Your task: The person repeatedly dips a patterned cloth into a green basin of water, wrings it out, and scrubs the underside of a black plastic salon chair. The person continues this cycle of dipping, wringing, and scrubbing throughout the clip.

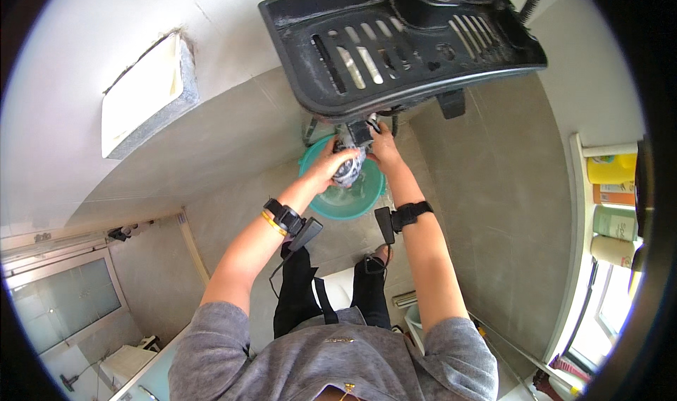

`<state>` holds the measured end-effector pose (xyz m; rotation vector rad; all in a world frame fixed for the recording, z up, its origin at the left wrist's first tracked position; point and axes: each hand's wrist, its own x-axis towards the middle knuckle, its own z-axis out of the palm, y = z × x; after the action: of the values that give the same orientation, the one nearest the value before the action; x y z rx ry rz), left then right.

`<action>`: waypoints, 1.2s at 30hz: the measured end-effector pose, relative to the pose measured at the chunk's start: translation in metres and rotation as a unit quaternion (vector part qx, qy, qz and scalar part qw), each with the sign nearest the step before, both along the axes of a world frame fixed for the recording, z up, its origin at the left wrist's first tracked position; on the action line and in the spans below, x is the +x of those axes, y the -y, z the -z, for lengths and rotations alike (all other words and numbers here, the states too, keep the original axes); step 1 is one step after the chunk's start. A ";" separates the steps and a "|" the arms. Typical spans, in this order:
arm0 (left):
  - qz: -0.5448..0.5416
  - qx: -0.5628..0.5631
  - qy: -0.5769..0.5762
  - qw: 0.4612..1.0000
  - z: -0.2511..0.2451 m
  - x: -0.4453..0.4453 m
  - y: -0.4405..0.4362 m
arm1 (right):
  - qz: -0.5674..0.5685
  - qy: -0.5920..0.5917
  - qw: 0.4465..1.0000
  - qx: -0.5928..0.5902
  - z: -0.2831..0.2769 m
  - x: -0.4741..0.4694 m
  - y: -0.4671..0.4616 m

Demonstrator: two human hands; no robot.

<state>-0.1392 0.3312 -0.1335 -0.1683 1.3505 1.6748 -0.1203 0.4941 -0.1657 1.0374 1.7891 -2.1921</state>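
Below the black plastic shower shelf, a wet, dark item with whitish foam on it (348, 169) is held over a teal plastic basin (346, 210). My left hand (329, 167) grips this item, its thumb across the top. My right hand (384, 144) is raised beside it, at the lower edge of the shelf, with its fingers bent around something small and dark that is partly hidden. What exactly the right fingers hold cannot be told. Cloudy water shows inside the basin, which stands on the grey tiled floor.
The black slotted shower shelf (423, 67) juts out above my hands. Bottles, among them a yellow one (611, 169) and a green one (614, 222), line the windowsill at right. A white recessed niche (140, 102) is in the left wall. Tiled walls flank the basin.
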 end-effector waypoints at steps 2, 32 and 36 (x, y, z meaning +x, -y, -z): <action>-0.036 0.078 0.115 0.990 0.003 -0.013 -0.012 | 0.041 0.044 0.996 0.063 -0.015 0.018 -0.023; 0.085 0.064 -0.237 0.966 -0.092 0.068 0.017 | -0.013 -0.153 0.988 -0.036 -0.124 0.053 0.030; 0.114 -0.103 -0.337 0.929 -0.074 0.066 0.003 | -0.020 -0.153 0.974 0.167 -0.100 0.053 0.030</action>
<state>-0.0732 0.3286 -0.0596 0.4749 1.9675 1.4365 -0.0672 0.4641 -0.0660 0.7333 2.3531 -2.1709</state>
